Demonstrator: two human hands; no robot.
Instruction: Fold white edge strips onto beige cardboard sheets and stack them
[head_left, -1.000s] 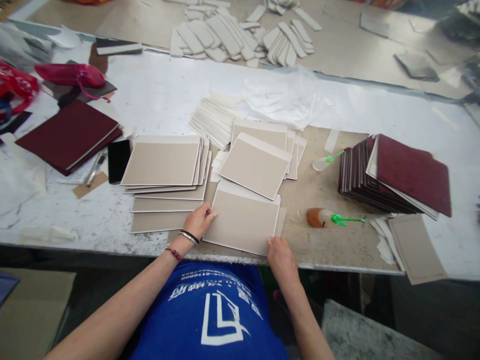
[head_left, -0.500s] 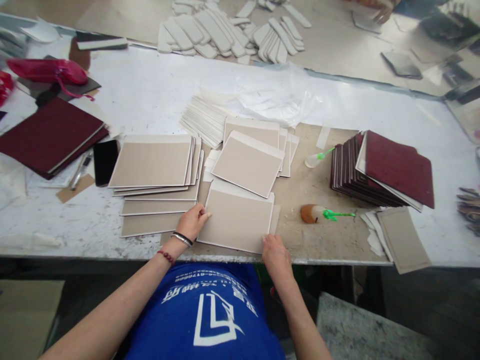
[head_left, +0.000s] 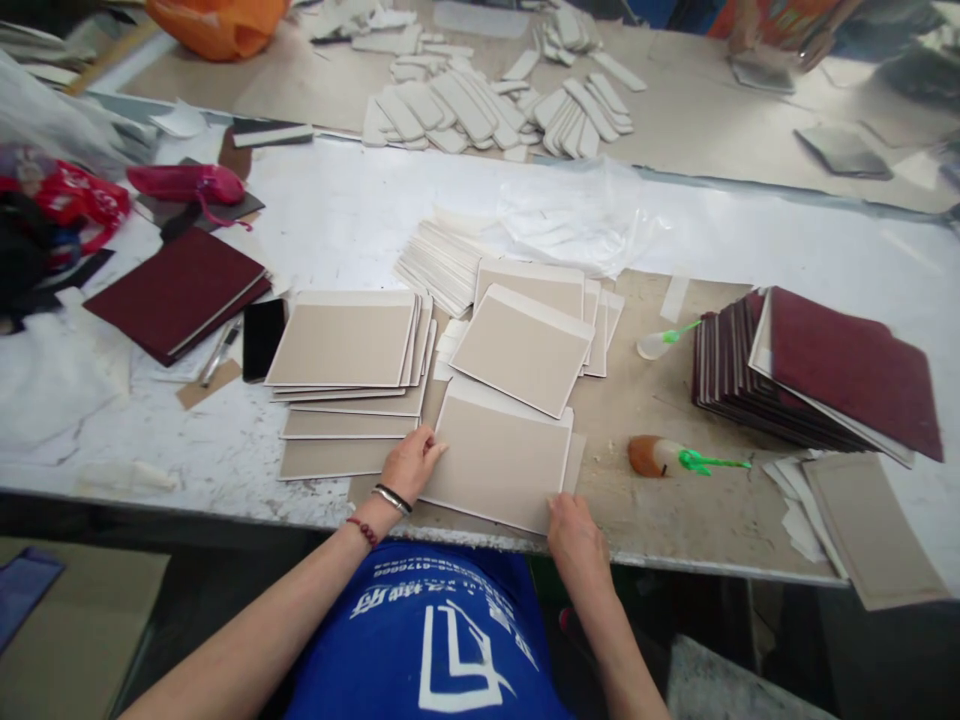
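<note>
A beige panel (head_left: 499,455) with a pale strip along its top edge lies in front of me, near the table's front edge. At its left edge, my left hand (head_left: 411,465) pinches it between thumb and fingers. My right hand (head_left: 577,540) grips its lower right corner, with the fingertips partly hidden. Another beige panel (head_left: 521,350) overlaps its top edge, lying tilted over more panels. To the left, a stepped stack of beige panels (head_left: 341,340) lies beside my left hand. Behind the tilted panel is a fanned pile of white strips (head_left: 442,262).
Right of the panels lie two glue bottles with green tips, one clear (head_left: 657,345) and one amber (head_left: 651,456). Beyond them stands a stack of maroon covers (head_left: 847,370). A phone (head_left: 263,340) and maroon folders (head_left: 176,290) lie left. A co-worker's hands (head_left: 814,45) show at far right.
The view has swung left, so everything sits further right and lower in the picture. Both hands keep their hold on the same panel, which shows no clear movement on the table.
</note>
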